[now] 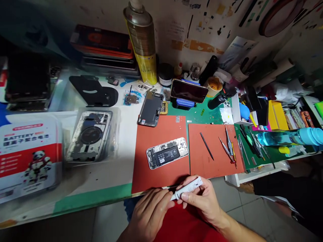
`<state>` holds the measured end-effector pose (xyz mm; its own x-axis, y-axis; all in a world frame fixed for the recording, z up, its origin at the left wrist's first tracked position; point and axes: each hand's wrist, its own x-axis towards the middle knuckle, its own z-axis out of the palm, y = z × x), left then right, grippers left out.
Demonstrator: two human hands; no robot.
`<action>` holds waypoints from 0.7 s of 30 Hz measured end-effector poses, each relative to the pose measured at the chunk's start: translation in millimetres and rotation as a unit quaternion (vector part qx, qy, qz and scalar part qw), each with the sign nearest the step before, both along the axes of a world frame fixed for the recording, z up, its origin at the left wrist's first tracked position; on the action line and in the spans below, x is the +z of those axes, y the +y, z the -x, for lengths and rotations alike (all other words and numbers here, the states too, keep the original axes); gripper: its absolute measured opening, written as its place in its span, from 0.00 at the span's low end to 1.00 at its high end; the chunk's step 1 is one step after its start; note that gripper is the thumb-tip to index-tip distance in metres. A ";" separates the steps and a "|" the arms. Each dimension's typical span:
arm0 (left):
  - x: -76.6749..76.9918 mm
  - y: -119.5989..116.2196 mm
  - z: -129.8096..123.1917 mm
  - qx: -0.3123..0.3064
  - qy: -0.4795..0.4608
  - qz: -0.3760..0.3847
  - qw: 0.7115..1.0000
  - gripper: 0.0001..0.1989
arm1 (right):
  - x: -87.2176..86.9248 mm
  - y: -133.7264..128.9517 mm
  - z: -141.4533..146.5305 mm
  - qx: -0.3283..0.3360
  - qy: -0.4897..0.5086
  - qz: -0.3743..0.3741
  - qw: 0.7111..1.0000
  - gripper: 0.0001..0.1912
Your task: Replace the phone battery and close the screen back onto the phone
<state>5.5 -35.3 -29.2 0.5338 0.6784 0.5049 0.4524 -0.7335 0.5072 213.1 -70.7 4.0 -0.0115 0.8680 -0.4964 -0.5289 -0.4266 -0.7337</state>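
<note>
In the head view, my right hand grips a small white squeeze tube between thumb and fingers, just off the bench's front edge. My left hand is closed around the tube's narrow tip, which its fingers partly hide. Beyond my hands an opened phone, its black battery and circuit board exposed, lies on a reddish-brown mat. A detached phone screen rests at that mat's back edge. On a second reddish-brown mat to the right are a black pry stick and several screwdrivers.
At left stand a battery box and a phone housing in a clear tray. A spray can and a propped phone are behind. A blue water bottle lies at right, near another person's arm.
</note>
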 end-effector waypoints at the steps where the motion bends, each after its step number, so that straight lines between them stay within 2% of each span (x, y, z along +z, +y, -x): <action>1: -0.1 1.2 0.6 0.001 0.006 -0.005 1.000 0.13 | 0.1 0.9 -0.4 -0.001 0.003 0.001 1.000 0.15; 6: 4.7 0.9 -0.5 0.012 0.014 -0.007 1.000 0.17 | 0.6 6.2 -1.4 0.009 0.009 -0.004 1.000 0.14; 12: 26.1 3.3 -7.3 0.052 -0.021 0.118 0.991 0.13 | 7.4 15.5 -3.2 0.042 -0.054 -0.047 0.997 0.10; 15: 34.4 5.8 -4.0 0.036 -0.031 0.189 0.981 0.15 | 11.7 18.8 -3.1 0.059 -0.087 -0.087 0.991 0.10; 18: 32.6 3.5 0.2 0.024 -0.053 0.239 0.969 0.14 | 13.8 20.3 -3.4 0.071 -0.066 -0.093 0.991 0.09; 21: 22.4 -3.7 1.6 0.071 -0.072 0.216 0.971 0.13 | 13.1 20.8 -3.6 0.086 -0.057 -0.089 0.991 0.09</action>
<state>3.9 -39.0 -6.8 0.3643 0.9052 0.2190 0.4350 -0.3733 0.8194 216.7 -49.9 17.1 -0.1199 0.9316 -0.3431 -0.3683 -0.3627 -0.8561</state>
